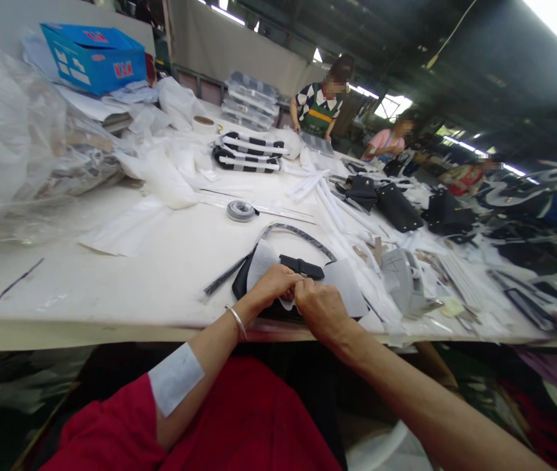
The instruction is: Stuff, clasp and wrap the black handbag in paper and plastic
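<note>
A small black handbag (pixel 302 267) lies at the near edge of the white table (pixel 125 281), partly wrapped in white paper (pixel 349 284). My left hand (pixel 273 286) and my right hand (pixel 321 309) meet on top of it, fingers pinched together on the white paper and the bag's front. Its grey strap (pixel 302 233) arcs across the table behind the bag. A silver bangle circles my left wrist and a white patch sits on my left forearm.
A tape roll (pixel 241 210) lies behind the bag. Clear plastic bags (pixel 23 144) and a blue box (pixel 94 57) fill the left. Striped bags (pixel 249 154), white paper rolls (pixel 330 203) and black handbags (pixel 398 206) lie farther along. Other people work at the far end.
</note>
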`<state>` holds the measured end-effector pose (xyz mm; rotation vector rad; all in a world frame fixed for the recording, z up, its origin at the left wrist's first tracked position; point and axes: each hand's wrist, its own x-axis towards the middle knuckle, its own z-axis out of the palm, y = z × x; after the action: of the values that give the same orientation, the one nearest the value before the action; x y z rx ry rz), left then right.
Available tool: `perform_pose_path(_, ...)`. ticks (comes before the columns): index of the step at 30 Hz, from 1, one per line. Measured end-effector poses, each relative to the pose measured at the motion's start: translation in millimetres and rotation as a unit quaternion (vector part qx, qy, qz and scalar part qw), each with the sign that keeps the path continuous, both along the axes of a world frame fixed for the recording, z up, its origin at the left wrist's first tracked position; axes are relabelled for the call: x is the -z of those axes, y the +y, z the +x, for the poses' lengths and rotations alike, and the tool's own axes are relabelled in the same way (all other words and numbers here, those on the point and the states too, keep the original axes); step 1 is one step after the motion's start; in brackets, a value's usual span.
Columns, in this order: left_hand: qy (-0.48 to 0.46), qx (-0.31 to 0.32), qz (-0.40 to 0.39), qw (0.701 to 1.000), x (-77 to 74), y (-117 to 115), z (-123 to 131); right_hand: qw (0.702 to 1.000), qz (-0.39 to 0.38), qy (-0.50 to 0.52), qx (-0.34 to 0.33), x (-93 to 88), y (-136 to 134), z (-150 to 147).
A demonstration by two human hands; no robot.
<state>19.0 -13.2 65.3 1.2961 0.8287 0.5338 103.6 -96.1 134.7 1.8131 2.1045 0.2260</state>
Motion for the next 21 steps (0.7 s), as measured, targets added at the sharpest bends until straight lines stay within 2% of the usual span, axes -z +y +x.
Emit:
perform_pose_path(13, 0.017, -0.002, -0.005, 1.000, -4.1, -2, -1, 0.999, 0.030, -0.003, -0.010, 5.8, -1, 5)
perform_pose_path(21, 0.038, 0.005, 0.005, 0.999, -2.3, -1, 2, 0.994, 0.091, 0.060, -0.022, 23.1, 3, 43)
